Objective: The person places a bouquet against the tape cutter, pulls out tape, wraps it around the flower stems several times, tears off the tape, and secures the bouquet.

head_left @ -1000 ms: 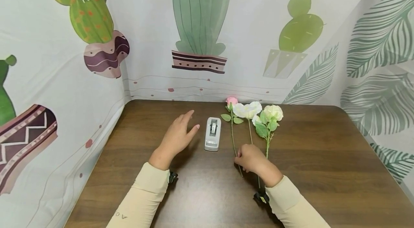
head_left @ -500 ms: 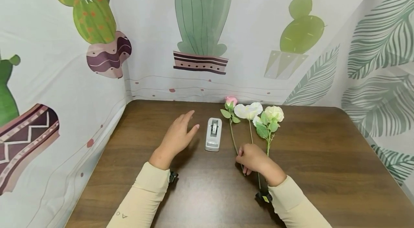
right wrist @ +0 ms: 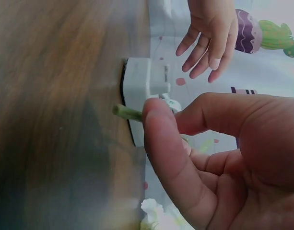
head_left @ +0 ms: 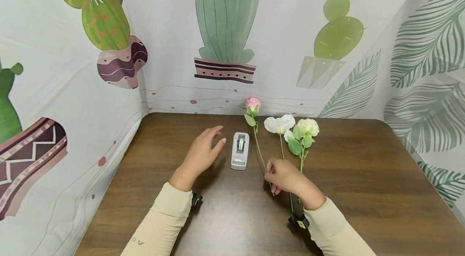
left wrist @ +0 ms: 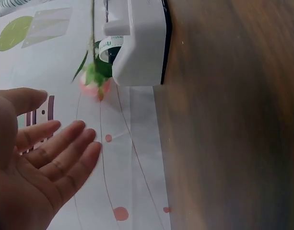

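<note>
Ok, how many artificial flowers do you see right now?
3. A pink rose on a green stem is lifted off the brown wooden table in the right hand; a flat white flower and a cream rose lie beside it. None seem hidden.

This looks like a small craft or hobby corner set up as a booth, not a kitchen or workshop. A dark wood-grain table [head_left: 363, 175] fills the floor of the space, and printed cloth hangs close around it on three sides: a backdrop [head_left: 290, 26] with potted cacti beyond the fingertips, more cacti on the cloth to the left of the fingers, and pale green palm fronds [head_left: 425, 58] to their right. On the table, just past the fingers, stand a white tape dispenser [head_left: 239, 151] and artificial flowers [head_left: 290, 126], the stuff of flower arranging.
</note>
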### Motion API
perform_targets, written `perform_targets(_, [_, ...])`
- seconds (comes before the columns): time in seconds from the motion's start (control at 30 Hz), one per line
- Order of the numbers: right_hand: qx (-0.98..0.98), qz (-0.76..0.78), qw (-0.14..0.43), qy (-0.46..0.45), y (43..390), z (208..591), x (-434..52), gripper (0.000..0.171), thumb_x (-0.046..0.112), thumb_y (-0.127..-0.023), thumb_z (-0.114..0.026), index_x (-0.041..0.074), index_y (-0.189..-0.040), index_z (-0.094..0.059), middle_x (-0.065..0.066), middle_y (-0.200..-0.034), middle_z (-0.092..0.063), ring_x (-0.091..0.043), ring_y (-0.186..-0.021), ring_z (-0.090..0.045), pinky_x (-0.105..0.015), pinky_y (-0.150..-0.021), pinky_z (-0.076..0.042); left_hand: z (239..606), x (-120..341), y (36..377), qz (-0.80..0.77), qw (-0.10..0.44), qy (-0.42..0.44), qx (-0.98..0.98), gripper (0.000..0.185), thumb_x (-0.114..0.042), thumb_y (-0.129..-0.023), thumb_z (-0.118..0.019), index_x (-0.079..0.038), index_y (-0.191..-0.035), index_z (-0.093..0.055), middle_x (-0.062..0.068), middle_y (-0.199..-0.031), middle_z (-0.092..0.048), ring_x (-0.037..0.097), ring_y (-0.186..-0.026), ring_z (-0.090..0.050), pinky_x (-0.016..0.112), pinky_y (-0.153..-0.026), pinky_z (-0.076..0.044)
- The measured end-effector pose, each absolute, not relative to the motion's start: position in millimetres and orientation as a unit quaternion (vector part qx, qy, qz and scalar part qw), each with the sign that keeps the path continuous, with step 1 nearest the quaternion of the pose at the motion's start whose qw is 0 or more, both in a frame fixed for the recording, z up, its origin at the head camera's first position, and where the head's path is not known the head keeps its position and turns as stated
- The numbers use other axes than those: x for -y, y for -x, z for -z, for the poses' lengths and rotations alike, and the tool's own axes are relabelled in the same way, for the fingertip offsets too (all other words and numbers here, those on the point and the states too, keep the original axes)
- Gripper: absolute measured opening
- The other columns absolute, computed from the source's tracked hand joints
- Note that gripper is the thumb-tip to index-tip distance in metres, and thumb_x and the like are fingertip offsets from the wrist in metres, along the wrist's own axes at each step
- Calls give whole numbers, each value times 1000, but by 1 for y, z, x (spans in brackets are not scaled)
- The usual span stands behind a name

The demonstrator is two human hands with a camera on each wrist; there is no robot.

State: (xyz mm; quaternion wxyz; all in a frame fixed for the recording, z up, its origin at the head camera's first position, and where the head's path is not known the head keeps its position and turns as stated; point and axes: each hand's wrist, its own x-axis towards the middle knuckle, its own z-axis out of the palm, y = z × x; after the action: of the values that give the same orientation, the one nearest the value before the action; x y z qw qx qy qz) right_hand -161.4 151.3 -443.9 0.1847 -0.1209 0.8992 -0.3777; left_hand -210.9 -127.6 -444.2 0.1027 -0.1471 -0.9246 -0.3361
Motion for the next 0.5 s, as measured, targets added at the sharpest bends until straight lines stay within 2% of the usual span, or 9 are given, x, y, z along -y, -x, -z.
perform_targets(0.27, [-901,375,164,146,156,435,-147,8,4,-93,-60,6,-91,-52,-7,-67,-64,-15,-47,-63,-30,-47,-54,444,123,209,408,120,153,892,37,-25,-102,-61,-9,-136,-61,7,-115,-70,21,-99,-72,36,-89,-59])
perform_targets(0.37, [-899,379,158,154,152,432,-144,9,4,-92,-61,6,-91,-53,-9,-71,-65,-14,-48,-63,-29,-48,-54,444,121,209,443,107,147,878,36,-24,-102,-60,-9,-134,-62,6,-114,-70,19,-100,-71,32,-89,-59])
perform_targets(0.5, [-895,385,151,170,147,427,-142,9,3,-91,-62,6,-92,-53,-6,-73,-63,-14,-50,-63,-28,-48,-54,443,117,208,481,86,136,862,35,-27,-102,-60,-11,-133,-63,6,-116,-71,19,-105,-69,34,-92,-58])
